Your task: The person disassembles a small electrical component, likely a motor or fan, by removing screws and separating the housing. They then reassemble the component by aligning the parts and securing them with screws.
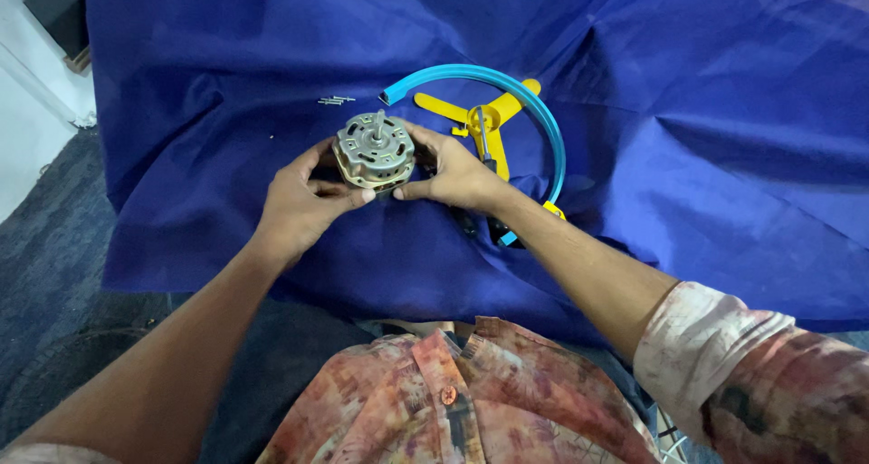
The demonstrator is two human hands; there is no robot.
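A wide blue cloth covers the surface in front of me, creased and rumpled, and everything lies on it. Beyond my right hand curves a light blue arc-shaped plastic guard, sweeping from upper left round to the right and down towards my wrist. Inside that arc lies a yellow three-bladed fan piece, with a screwdriver laid across it, its dark handle running down behind my right forearm.

Between my hands sits a small electric motor, round, grey metal with a brassy band, its short shaft pointing up. My left hand has its grip closed on the motor's left side, thumb along the lower front edge and fingers curled round behind. My right hand clasps the right side, thumb pressed at the lower edge, fingers over the top rim.

A few small screws lie just beyond the motor, near one another, apart from both hands.
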